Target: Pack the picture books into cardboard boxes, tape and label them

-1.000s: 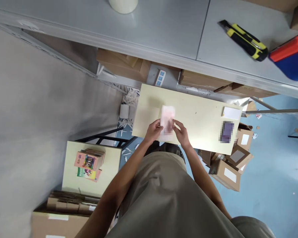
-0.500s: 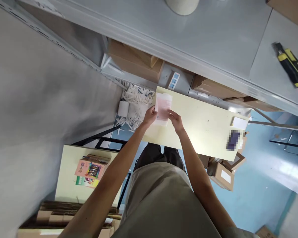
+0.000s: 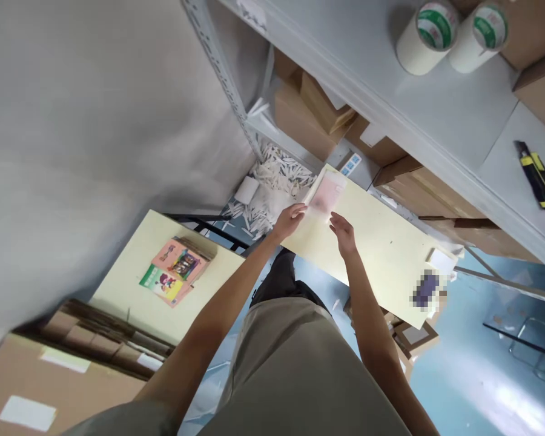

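A packet (image 3: 328, 192) is seen on the table (image 3: 372, 239), far left. The right hand (image 3: 344, 234) is spread; the left hand's (image 3: 289, 221) grip cannot be told.

The cream tabletop (image 3: 376, 242) bears a pink packet (image 3: 327, 192), flat white item (image 3: 442, 261) and pixelated dark item (image 3: 424, 289); the grey shelf (image 3: 367, 42), two tape rolls (image 3: 415, 51) and a utility knife (image 3: 539, 178); the side table (image 3: 127, 272), books (image 3: 175, 266).

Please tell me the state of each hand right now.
Left hand: at the edge of the packet; grip cannot be told.
Right hand: open, beside the packet.
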The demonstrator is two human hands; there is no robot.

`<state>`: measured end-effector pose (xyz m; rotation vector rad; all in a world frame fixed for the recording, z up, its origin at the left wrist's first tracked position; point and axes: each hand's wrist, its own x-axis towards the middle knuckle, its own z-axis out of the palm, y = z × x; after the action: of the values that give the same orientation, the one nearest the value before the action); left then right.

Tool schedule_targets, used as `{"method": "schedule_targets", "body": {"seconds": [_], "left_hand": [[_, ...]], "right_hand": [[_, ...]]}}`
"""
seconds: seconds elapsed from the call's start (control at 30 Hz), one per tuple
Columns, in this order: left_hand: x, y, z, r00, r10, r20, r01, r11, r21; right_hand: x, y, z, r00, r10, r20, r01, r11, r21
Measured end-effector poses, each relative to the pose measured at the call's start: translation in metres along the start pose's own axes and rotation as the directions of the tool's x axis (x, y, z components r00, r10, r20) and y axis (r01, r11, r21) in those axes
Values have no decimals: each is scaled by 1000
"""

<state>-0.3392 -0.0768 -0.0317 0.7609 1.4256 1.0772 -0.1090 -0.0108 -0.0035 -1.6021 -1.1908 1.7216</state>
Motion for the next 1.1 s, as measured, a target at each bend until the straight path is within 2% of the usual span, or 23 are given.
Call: {"method": "schedule_targets", "body": {"seconds": [0.17,0.4,0.5,0.6,0.77,0.9,1.0,1.07,1.1], "left_hand": [[-128,-5,-18,976,23,-214,-36,998,-60],[-322,-35,-6,887,-82,-454,-22,975,-220],[-390,-51,-5,839,-117,-532,-38,962,-272],[-444,-65,-14,794,-132,-594,-62,953,-295],[-511,-93,-43,722,-141,-677,-94,950,-299],[-556,-127,-72,719,-129,-683,-75,962,-261],[-599,-160,-98,690,-62,-721,-3,996,-88],[-635,-184,-117,651,13,-759,121,985,121],[-654,-197,-126,637,50,-769,203,952,231]], "right_hand": [[-79,9,9,982,-21,187,19,1000,12],[-181,59,23,911,-4,412,23,999,-41],[-214,81,34,884,8,467,22,998,-59],[-243,95,53,853,12,521,33,997,-77],[-299,116,103,757,30,652,80,987,-138],[-352,149,157,658,79,749,98,977,-189],[-395,186,206,592,154,791,64,970,-236],[-425,214,241,551,230,802,-6,962,-272],[-439,230,258,535,278,798,-52,953,-297]]}}
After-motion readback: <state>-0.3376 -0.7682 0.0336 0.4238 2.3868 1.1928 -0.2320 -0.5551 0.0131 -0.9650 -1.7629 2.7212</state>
